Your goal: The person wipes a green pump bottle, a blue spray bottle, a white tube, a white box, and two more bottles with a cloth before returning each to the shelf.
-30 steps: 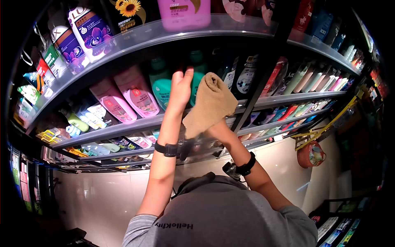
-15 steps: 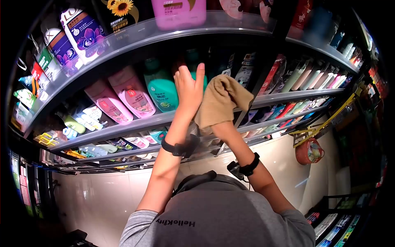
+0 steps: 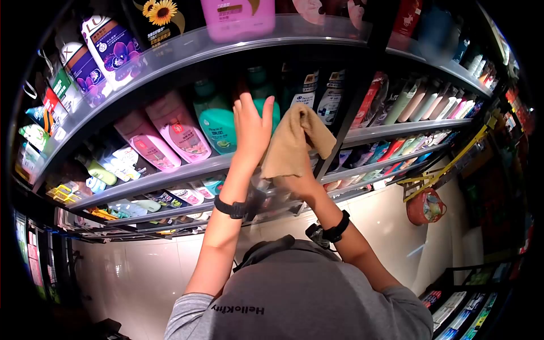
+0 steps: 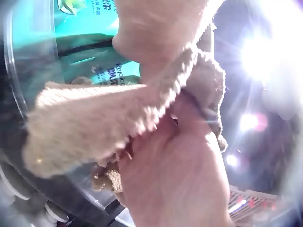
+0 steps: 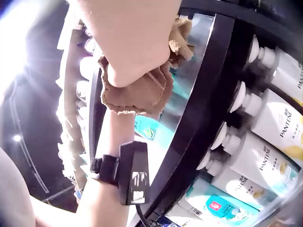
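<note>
My left hand (image 3: pixel 252 127) reaches up to the shelf, its fingers extended and the thumb spread apart, overlapping a green shampoo bottle (image 3: pixel 265 93). Beside it on the left stands another green bottle (image 3: pixel 218 127). Just to the right, my right hand (image 3: pixel 299 182) grips a tan cloth (image 3: pixel 290 144), which drapes over most of its fingers. In the left wrist view the same cloth (image 4: pixel 85 125) bunches around the right hand (image 4: pixel 177 179), with teal Rejoice packaging behind. The right wrist view has the cloth (image 5: pixel 137 97) hanging below the right hand (image 5: pixel 128 47).
Pink bottles (image 3: pixel 178 133) stand left of the green ones; dark bottles with pale labels (image 3: pixel 330 105) stand right. An upper shelf edge (image 3: pixel 226 45) runs over the hands. White Pantene bottles (image 5: pixel 265 161) line another shelf. A red basket (image 3: pixel 425 207) sits on the floor at right.
Both hands and the cloth shift right, then back left. The left hand's thumb spreads away from its fingers. The cloth goes from a rolled tip to a looser, folded drape.
</note>
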